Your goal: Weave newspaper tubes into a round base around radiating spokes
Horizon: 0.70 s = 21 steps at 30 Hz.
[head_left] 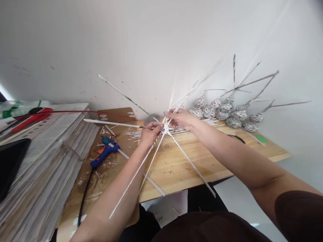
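Note:
Both hands hold up a star-shaped weave of rolled paper sticks (pixel 165 128) above the table, its long spokes reaching out in several directions. My left hand (pixel 150 133) pinches the left side of the small woven centre between thumb and fingers. On the other side, my right hand (pixel 179 118) has its fingers closed round paper sticks just above the centre. A few spokes at the upper right are smeared by motion. Behind and below the hands lies a row of loose paper sticks (pixel 133 135) on the wooden table (pixel 184 168).
Several woven paper gourd shapes (pixel 224 111) stand at the back right against the wall. A blue glue gun (pixel 104 154) lies on the left with its black cord. A tall stack of newspapers (pixel 55 161) fills the left side, with a dark flat device (pixel 12 164) on it.

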Each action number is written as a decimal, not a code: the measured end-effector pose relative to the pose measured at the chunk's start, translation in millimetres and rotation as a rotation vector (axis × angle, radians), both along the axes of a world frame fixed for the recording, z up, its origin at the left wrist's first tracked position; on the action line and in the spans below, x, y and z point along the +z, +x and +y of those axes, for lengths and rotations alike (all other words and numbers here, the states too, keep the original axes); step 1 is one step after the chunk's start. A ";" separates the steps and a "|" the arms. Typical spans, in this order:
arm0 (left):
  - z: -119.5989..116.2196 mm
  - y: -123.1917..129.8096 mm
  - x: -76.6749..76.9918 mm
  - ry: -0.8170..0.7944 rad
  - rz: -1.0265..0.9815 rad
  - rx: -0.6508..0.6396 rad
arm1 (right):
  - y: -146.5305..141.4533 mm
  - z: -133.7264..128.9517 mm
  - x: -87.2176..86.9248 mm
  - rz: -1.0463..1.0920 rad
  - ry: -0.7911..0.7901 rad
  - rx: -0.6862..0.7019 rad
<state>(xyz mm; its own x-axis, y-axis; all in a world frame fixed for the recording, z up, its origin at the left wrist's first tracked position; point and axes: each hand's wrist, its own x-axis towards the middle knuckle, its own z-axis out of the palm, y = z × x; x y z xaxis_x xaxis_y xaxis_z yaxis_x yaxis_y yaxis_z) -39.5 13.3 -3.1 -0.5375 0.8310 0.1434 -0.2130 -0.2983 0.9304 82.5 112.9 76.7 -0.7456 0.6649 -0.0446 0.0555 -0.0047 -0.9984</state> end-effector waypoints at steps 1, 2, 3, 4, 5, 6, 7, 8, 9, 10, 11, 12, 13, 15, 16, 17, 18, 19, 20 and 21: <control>0.5 -1.1 -1.8 -0.020 0.001 0.005 | 2.6 -0.5 -6.3 -0.004 -0.022 0.064; 1.1 -1.8 -3.9 -0.035 -0.004 0.006 | 5.8 -0.4 -12.2 -0.008 -0.038 0.118; 1.8 -1.9 -6.2 -0.048 -0.013 0.006 | 9.2 0.5 -17.4 -0.007 -0.048 0.150; 2.6 -1.4 -8.5 -0.059 -0.030 0.004 | 12.5 1.9 -22.0 -0.008 -0.055 0.169; 3.3 -0.4 -10.7 -0.071 -0.054 0.002 | 15.3 3.6 -25.9 -0.012 -0.062 0.175; 4.1 0.9 -12.8 -0.085 -0.077 -0.001 | 17.5 5.6 -29.5 -0.018 -0.069 0.174; 4.7 2.3 -14.5 -0.101 -0.094 -0.004 | 18.9 7.4 -32.8 -0.030 -0.080 0.168; 5.3 3.6 -15.9 -0.120 -0.100 -0.005 | 19.5 8.9 -36.0 -0.043 -0.093 0.155; 5.9 4.8 -17.0 -0.135 -0.096 -0.001 | 19.4 10.1 -39.3 -0.056 -0.107 0.131; 6.4 5.6 -17.9 -0.146 -0.083 0.003 | 18.7 10.7 -42.5 -0.064 -0.126 0.093; 6.8 6.1 -18.7 -0.152 -0.065 0.009 | 17.8 10.9 -45.7 -0.067 -0.151 0.049; 7.3 6.2 -19.3 -0.155 -0.047 0.016 | 16.7 10.7 -48.8 -0.069 -0.187 0.010; 7.6 6.1 -19.9 -0.156 -0.033 0.027 | 15.6 10.3 -51.5 -0.075 -0.231 -0.019; 7.6 5.6 -20.4 -0.167 -0.007 0.052 | 14.2 9.1 -56.1 -0.073 -0.321 -0.056; 7.3 5.3 -20.3 -0.180 0.004 0.065 | 13.8 8.6 -57.9 -0.051 -0.355 -0.073; 6.8 5.1 -19.9 -0.197 0.018 0.076 | 13.5 8.0 -59.6 -0.012 -0.373 -0.092; 6.0 5.1 -19.1 -0.214 0.033 0.083 | 13.4 7.5 -61.1 0.036 -0.380 -0.109; 5.0 5.2 -18.0 -0.226 0.044 0.087 | 13.2 6.9 -62.6 0.082 -0.379 -0.116; 3.9 5.5 -16.6 -0.230 0.051 0.086 | 12.9 6.4 -64.1 0.116 -0.377 -0.110; 2.7 5.9 -15.0 -0.229 0.055 0.083 | 12.3 5.8 -65.7 0.132 -0.378 -0.101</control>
